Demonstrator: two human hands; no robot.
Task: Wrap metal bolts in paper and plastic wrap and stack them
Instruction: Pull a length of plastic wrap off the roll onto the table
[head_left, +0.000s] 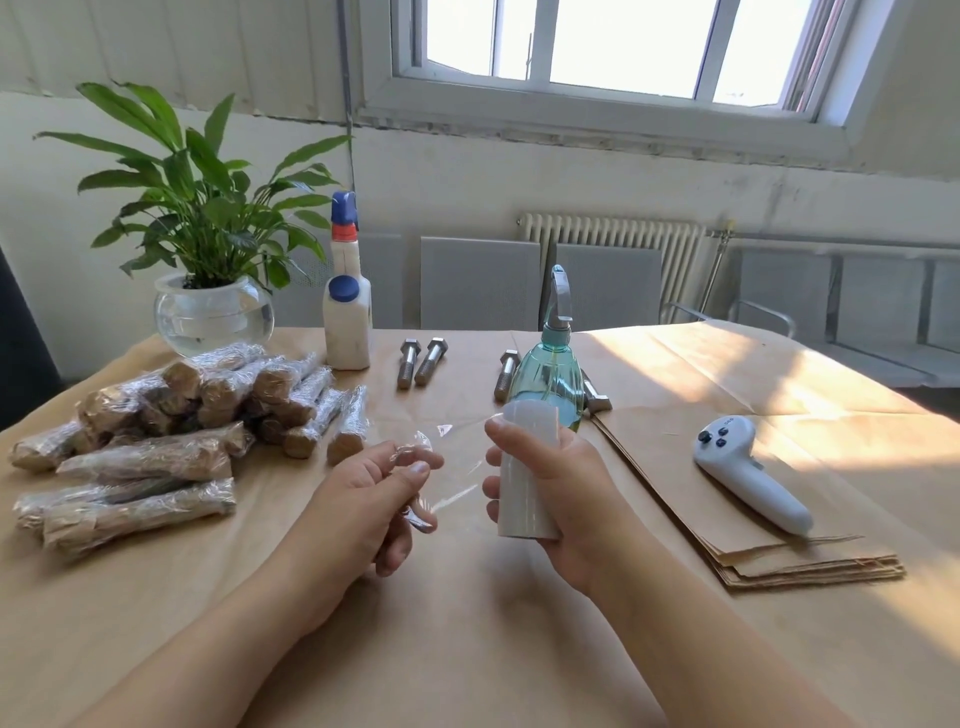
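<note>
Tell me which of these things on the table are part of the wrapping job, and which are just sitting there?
Job: plastic wrap roll, loose film, bare bolts, paper sheets, wrapped pile.
Idle: plant, white bottle, spray bottle, controller.

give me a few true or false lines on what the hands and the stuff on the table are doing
1. The right hand grips the roll of plastic wrap. True.
2. The left hand holds a bare bolt. False: it pinches the loose end of the film pulled from the roll.
3. The wrapped bolts are piled on the person's left. True.
4. The white controller lies on the pile of wrapped bolts. False: it rests on the stack of brown paper sheets on the right.
5. Unwrapped bolts lie on the far side of the table. True.
6. The teal spray bottle lies on its side. False: it stands upright.
</note>
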